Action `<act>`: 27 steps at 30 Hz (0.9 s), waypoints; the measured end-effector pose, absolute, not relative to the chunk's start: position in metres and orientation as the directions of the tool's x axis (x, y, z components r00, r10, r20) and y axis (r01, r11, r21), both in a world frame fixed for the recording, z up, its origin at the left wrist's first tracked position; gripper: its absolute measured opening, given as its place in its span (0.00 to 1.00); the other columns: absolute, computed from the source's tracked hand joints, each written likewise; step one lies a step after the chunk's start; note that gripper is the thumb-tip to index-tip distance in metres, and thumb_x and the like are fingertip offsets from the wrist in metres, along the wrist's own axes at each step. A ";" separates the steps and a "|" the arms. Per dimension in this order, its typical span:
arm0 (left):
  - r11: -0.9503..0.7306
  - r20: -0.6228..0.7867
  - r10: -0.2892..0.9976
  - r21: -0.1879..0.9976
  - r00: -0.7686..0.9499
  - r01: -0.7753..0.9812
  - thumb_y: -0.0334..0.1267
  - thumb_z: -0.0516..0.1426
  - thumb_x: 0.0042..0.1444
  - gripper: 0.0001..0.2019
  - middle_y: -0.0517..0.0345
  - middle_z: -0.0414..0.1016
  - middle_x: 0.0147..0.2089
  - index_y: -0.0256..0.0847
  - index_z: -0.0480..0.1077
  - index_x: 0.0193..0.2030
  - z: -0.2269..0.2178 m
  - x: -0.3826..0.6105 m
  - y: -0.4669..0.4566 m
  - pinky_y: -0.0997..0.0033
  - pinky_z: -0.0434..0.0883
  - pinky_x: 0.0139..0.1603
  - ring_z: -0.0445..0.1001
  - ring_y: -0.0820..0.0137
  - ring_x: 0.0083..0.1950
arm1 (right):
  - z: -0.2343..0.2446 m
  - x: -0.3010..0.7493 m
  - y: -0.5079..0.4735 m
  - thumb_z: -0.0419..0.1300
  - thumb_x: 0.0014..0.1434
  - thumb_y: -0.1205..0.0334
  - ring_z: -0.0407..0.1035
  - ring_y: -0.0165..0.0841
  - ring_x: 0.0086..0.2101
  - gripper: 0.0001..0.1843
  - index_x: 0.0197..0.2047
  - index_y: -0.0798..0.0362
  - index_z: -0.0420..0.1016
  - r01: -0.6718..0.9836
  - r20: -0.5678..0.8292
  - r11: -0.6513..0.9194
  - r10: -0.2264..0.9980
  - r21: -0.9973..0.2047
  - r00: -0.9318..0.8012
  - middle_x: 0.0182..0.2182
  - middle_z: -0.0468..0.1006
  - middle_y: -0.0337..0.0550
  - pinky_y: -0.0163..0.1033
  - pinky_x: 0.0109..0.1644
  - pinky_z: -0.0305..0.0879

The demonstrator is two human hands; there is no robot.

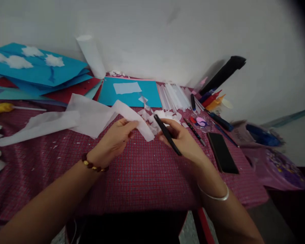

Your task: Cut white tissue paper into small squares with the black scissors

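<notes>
My left hand (115, 137) pinches a long strip of thin white paper (139, 123) between thumb and fingers. The strip's free end hangs toward the right, and its rest trails left across the cloth. In my right hand (185, 140) is a slim black tool (167, 135), tilted with its upper end to the left; I cannot make out its exact kind. The tool is close to the strip's end, with a small gap between them. Behind my hands lies a pile of small cut white paper pieces (165, 117).
A checked red cloth (142, 176) covers the table. Blue sheets (66, 73) with white cloud shapes are stacked left, near a yellow glue gun (0, 109). A paper roll (91, 56) leans on the wall. White sticks (174, 96), a patterned pen (194, 132) and a phone (222, 152) lie right.
</notes>
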State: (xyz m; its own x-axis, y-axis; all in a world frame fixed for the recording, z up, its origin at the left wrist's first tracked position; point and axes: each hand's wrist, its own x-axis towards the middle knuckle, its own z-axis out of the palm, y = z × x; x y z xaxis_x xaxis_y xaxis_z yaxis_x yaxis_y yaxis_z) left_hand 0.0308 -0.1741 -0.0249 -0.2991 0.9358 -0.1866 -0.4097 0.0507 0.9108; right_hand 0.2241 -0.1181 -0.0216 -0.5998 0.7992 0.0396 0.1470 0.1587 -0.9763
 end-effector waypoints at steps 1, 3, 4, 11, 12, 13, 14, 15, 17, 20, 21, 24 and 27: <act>0.017 -0.157 0.926 0.926 -0.343 -0.377 0.32 0.61 0.50 0.02 0.62 0.73 0.28 0.39 0.74 0.28 -0.021 0.025 -0.173 0.75 0.58 0.26 0.65 0.75 0.27 | -0.023 0.230 -0.118 0.64 0.52 0.63 0.73 0.36 0.38 0.26 0.55 0.47 0.68 0.214 0.032 0.205 0.789 -0.955 -0.613 0.39 0.79 0.40 0.43 0.44 0.68; -0.068 -0.083 0.895 0.946 -0.439 -0.318 0.34 0.62 0.50 0.02 0.61 0.73 0.29 0.39 0.74 0.28 -0.012 0.009 -0.172 0.75 0.59 0.27 0.65 0.75 0.28 | -0.026 0.239 -0.121 0.62 0.54 0.66 0.73 0.39 0.43 0.26 0.56 0.46 0.68 0.333 0.041 0.319 0.774 -0.888 -0.632 0.46 0.78 0.42 0.46 0.48 0.67; -0.119 -0.041 0.871 0.949 -0.489 -0.292 0.34 0.62 0.50 0.03 0.61 0.73 0.30 0.39 0.74 0.28 -0.008 0.000 -0.172 0.75 0.60 0.29 0.66 0.75 0.30 | -0.027 0.241 -0.123 0.61 0.54 0.68 0.72 0.40 0.45 0.27 0.57 0.45 0.68 0.383 0.047 0.382 0.758 -0.841 -0.651 0.48 0.77 0.42 0.47 0.50 0.66; -0.248 -0.055 0.813 0.869 -0.580 -0.429 0.31 0.55 0.53 0.06 0.59 0.75 0.33 0.39 0.70 0.26 0.003 -0.017 -0.169 0.70 0.66 0.44 0.71 0.71 0.39 | -0.030 0.228 -0.151 0.61 0.53 0.70 0.70 0.41 0.45 0.27 0.57 0.48 0.69 0.430 0.011 0.705 0.527 -0.564 -0.850 0.45 0.76 0.47 0.47 0.51 0.65; -0.206 -0.098 0.841 0.851 -0.532 -0.482 0.30 0.54 0.54 0.07 0.58 0.75 0.33 0.39 0.70 0.26 0.002 -0.012 -0.168 0.69 0.67 0.44 0.71 0.71 0.39 | -0.029 0.227 -0.153 0.62 0.54 0.68 0.70 0.41 0.45 0.24 0.55 0.48 0.71 0.416 0.022 0.710 0.519 -0.568 -0.855 0.44 0.75 0.47 0.47 0.51 0.65; -0.164 -0.135 0.867 0.831 -0.479 -0.531 0.30 0.54 0.54 0.07 0.58 0.75 0.32 0.39 0.70 0.26 0.001 -0.005 -0.168 0.68 0.68 0.45 0.72 0.70 0.40 | -0.028 0.226 -0.154 0.62 0.55 0.67 0.69 0.41 0.45 0.20 0.52 0.49 0.72 0.409 0.055 0.702 0.536 -0.583 -0.843 0.43 0.75 0.47 0.47 0.51 0.65; -0.125 -0.164 0.889 0.813 -0.428 -0.569 0.30 0.54 0.54 0.07 0.57 0.75 0.32 0.39 0.69 0.27 -0.001 0.002 -0.168 0.67 0.68 0.45 0.73 0.68 0.41 | -0.028 0.225 -0.153 0.62 0.56 0.65 0.69 0.41 0.45 0.17 0.49 0.49 0.73 0.401 0.108 0.679 0.576 -0.614 -0.810 0.43 0.74 0.46 0.48 0.51 0.65; -0.091 -0.186 0.904 0.797 -0.386 -0.597 0.30 0.54 0.54 0.06 0.58 0.75 0.32 0.39 0.69 0.28 -0.003 0.010 -0.169 0.66 0.69 0.46 0.73 0.67 0.42 | -0.027 0.225 -0.152 0.62 0.56 0.64 0.68 0.41 0.45 0.15 0.48 0.49 0.72 0.382 0.169 0.638 0.631 -0.669 -0.758 0.44 0.74 0.46 0.49 0.51 0.64; -0.036 -0.210 0.924 0.784 -0.320 -0.619 0.32 0.55 0.53 0.04 0.58 0.76 0.32 0.39 0.70 0.30 -0.009 0.024 -0.171 0.65 0.68 0.48 0.74 0.65 0.44 | -0.027 0.223 -0.148 0.61 0.57 0.63 0.68 0.40 0.45 0.16 0.50 0.48 0.68 0.281 0.233 0.505 0.733 -0.816 -0.640 0.46 0.73 0.46 0.48 0.50 0.65; 0.013 -0.205 0.941 0.816 -0.269 -0.578 0.35 0.56 0.53 0.04 0.58 0.77 0.33 0.38 0.72 0.31 -0.018 0.044 -0.176 0.64 0.68 0.49 0.73 0.64 0.46 | -0.029 0.217 -0.144 0.63 0.55 0.61 0.69 0.38 0.44 0.21 0.52 0.47 0.64 0.074 0.205 0.302 0.786 -0.950 -0.584 0.46 0.73 0.45 0.44 0.48 0.67; 0.031 -0.201 0.947 0.834 -0.252 -0.551 0.36 0.57 0.53 0.05 0.57 0.78 0.33 0.38 0.73 0.31 -0.021 0.049 -0.178 0.64 0.67 0.49 0.73 0.63 0.46 | -0.029 0.214 -0.143 0.63 0.54 0.62 0.69 0.37 0.43 0.21 0.50 0.48 0.65 0.041 0.194 0.265 0.792 -0.963 -0.580 0.44 0.73 0.44 0.43 0.47 0.67; 0.081 -0.196 0.960 0.876 -0.197 -0.476 0.40 0.58 0.54 0.08 0.54 0.79 0.37 0.37 0.74 0.33 -0.030 0.062 -0.184 0.63 0.67 0.50 0.73 0.62 0.46 | -0.032 0.208 -0.143 0.64 0.53 0.63 0.69 0.34 0.36 0.16 0.45 0.48 0.67 -0.006 0.190 0.220 0.827 -0.975 -0.529 0.36 0.74 0.39 0.39 0.39 0.67; 0.102 -0.190 0.972 0.873 -0.141 -0.477 0.41 0.58 0.56 0.10 0.53 0.78 0.40 0.37 0.75 0.37 -0.033 0.070 -0.188 0.63 0.66 0.51 0.73 0.64 0.45 | -0.037 0.207 -0.143 0.63 0.53 0.63 0.70 0.32 0.31 0.15 0.45 0.48 0.70 -0.077 0.169 0.150 0.857 -0.986 -0.488 0.34 0.75 0.38 0.37 0.32 0.67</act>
